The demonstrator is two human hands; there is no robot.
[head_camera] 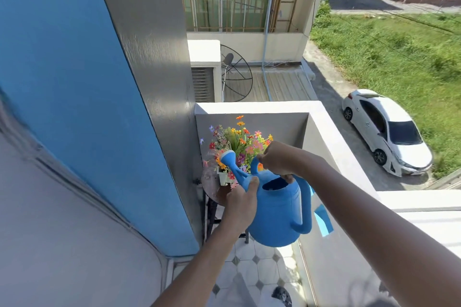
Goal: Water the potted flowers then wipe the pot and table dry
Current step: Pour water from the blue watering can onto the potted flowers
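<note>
A blue plastic watering can (277, 212) hangs over a small round brown table (212, 187) in the balcony corner. My right hand (279, 161) grips its top handle. My left hand (242, 200) is closed on the can's body at the base of the spout. The spout's white-rimmed rose (228, 158) points up and left, in among the colourful potted flowers (239, 143). Their small white pot (223, 178) stands on the table, mostly hidden by the spout and blooms. No water stream is visible.
A blue and grey wall (112, 107) rises on the left. A white balcony parapet (331, 137) runs along the back and right. A blue cloth (324, 222) hangs by the parapet behind the can. The floor has white tiles (259, 266). A white car is parked far below.
</note>
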